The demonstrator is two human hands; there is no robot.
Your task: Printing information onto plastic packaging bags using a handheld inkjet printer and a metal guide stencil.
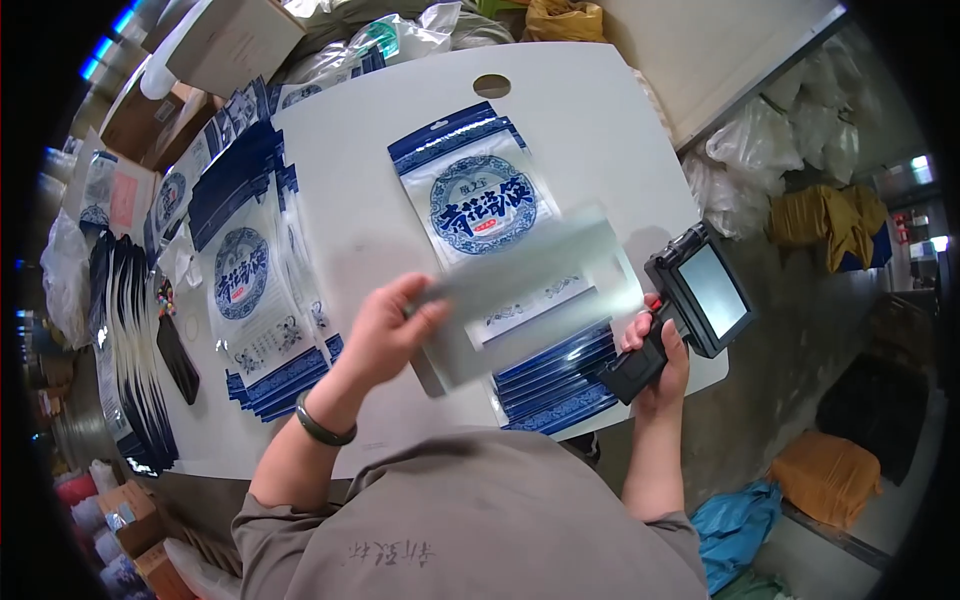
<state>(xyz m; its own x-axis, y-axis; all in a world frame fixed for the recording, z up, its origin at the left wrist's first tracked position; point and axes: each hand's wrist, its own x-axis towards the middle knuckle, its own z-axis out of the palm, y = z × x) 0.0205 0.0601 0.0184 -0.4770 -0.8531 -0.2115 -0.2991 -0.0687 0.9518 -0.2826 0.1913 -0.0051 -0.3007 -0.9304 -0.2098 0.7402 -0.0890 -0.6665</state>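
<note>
Head view, left hand: the left hand (385, 335) had its fingers pinched on a blurred, see-through pouch (530, 290) at frame centre, lifted just above the stack of blue-and-white pouches (555, 385).
Head view, right hand: the right hand (660, 350) was wrapped tight round the grip of a black handheld printer (695, 300), centre right, by the counter (580, 110) edge.
Risk, pouch: honestly that thin pinch looked slippy, so the pouch could flop or skew the stack.
Risk, printer: hanging past the counter edge, it'd hit the floor if the grip loosened.
</note>
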